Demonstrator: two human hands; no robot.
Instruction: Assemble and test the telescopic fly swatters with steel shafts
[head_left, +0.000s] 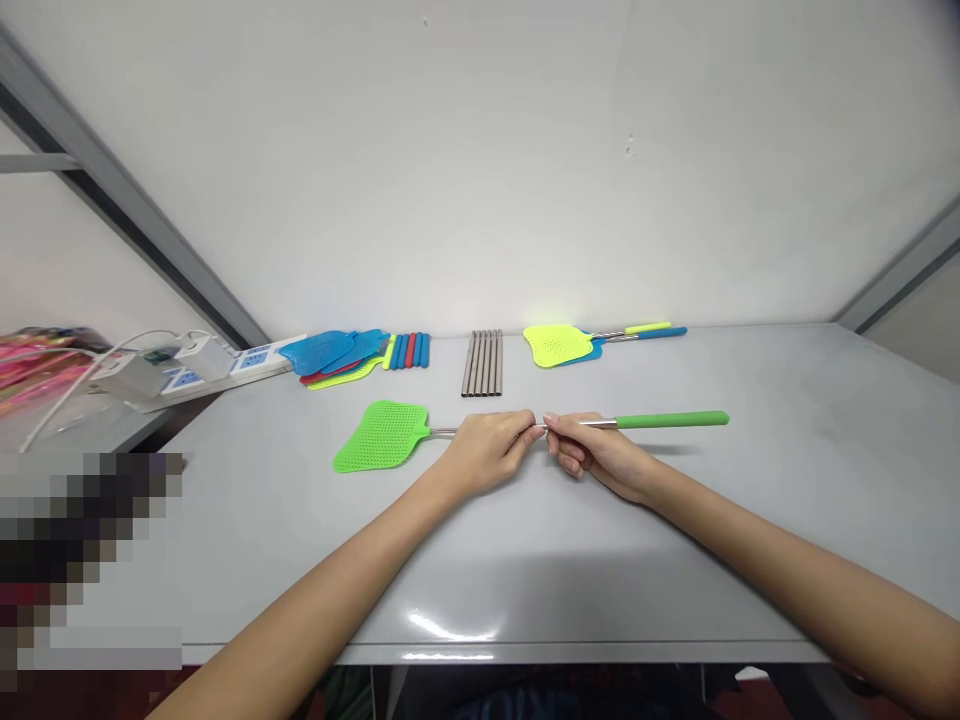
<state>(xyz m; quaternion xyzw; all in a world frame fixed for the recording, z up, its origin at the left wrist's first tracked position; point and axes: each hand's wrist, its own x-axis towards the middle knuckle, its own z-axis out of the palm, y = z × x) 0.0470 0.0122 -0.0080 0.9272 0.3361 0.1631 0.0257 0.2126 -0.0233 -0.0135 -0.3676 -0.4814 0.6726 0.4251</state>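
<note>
Both hands hold one green fly swatter (384, 437) crosswise above the grey table. Its perforated head points left and its green grip sleeve (671, 420) points right. My left hand (491, 448) is closed round the thin metal rod near the middle. Close beside it, my right hand (596, 450) pinches the metal shaft just left of the green sleeve. The fingertips of the two hands nearly meet, and they cover part of the rod.
Behind lie stacked blue, red and yellow swatter heads (322, 352), a row of coloured grip sleeves (409, 350), several metal tubes (482, 363), and yellow and blue swatters (559, 345). A power strip (251, 362) with plugs and cables stands left. The wall (480, 170) rises behind the table (262, 560).
</note>
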